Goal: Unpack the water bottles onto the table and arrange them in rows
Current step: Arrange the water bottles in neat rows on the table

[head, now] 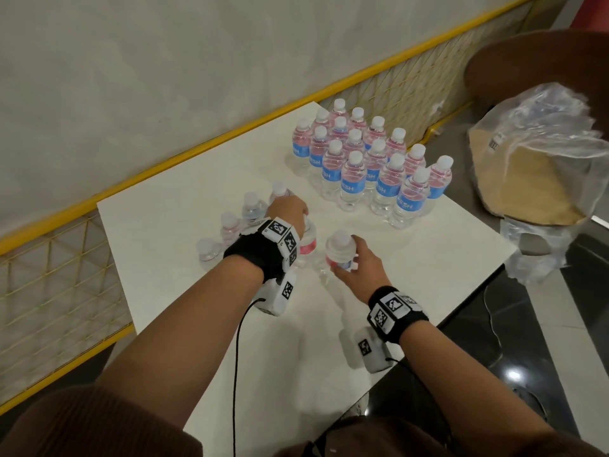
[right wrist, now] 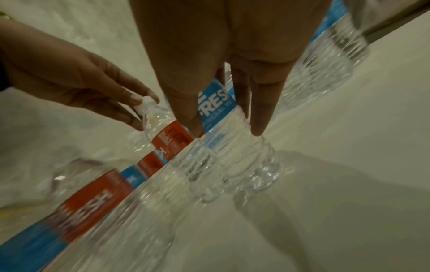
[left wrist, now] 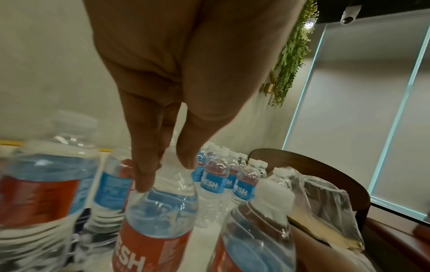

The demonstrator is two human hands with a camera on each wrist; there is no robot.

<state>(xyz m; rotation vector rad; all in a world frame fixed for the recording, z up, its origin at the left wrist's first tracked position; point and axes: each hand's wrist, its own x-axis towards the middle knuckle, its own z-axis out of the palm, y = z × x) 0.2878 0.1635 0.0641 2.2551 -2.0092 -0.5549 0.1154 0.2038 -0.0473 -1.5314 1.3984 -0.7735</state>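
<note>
Two upright bottles are being handled at once on the white tabletop (head: 428,258): the left hand (head: 286,209) is pinched round the neck of one bottle (head: 308,240), and the right hand (head: 357,263) is curled round the body of its neighbour (head: 339,250), just beside it. The arranged block of bottles (head: 369,163) stands farther off to the right, on the right hand's side, so that bottle is judged likelier to be moved across first; a loose group of bottles (head: 230,225) waits by the left wrist.

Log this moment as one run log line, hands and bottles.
left hand: pinches bottle neck | right hand: grips bottle on table | arranged block: upright, far corner
</note>
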